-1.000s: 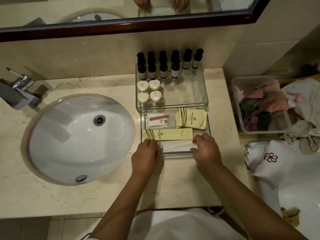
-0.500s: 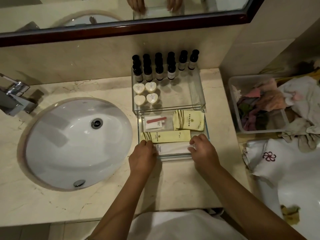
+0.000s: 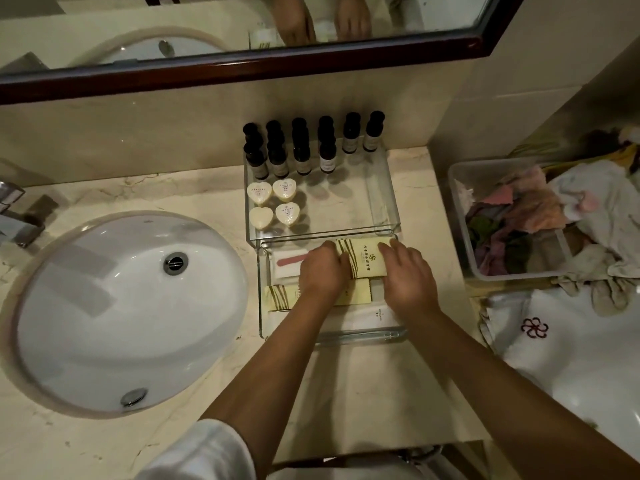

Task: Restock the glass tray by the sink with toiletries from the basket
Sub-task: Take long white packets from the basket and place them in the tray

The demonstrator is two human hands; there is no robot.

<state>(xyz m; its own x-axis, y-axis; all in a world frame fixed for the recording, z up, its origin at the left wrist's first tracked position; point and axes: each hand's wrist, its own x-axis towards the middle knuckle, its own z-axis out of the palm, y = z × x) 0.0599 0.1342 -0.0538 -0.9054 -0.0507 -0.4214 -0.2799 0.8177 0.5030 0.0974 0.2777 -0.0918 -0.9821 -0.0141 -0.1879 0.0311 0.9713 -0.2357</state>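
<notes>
Two clear glass trays sit right of the sink. The far tray (image 3: 385, 188) holds several dark-capped small bottles (image 3: 302, 157) and heart-shaped soaps (image 3: 273, 206). In the near tray (image 3: 262, 306) lie a yellow striped packet (image 3: 367, 259), a long yellow packet (image 3: 281, 296), a white packet (image 3: 367, 318) and a pink nail file (image 3: 290, 260). My left hand (image 3: 322, 273) curls on the yellow striped packet's left edge. My right hand (image 3: 408, 277) holds its right edge. The packet rests low in the tray's back half.
A white oval sink (image 3: 121, 306) fills the left of the marble counter, with a chrome faucet (image 3: 17, 216) at its far left. A clear plastic bin (image 3: 459, 209) of crumpled cloths stands at the right. White towels with a red flower (image 3: 533, 327) lie below it.
Both hands left the white packet at the tray's near edge and moved forward onto the yellow striped packet in the tray's back half.
</notes>
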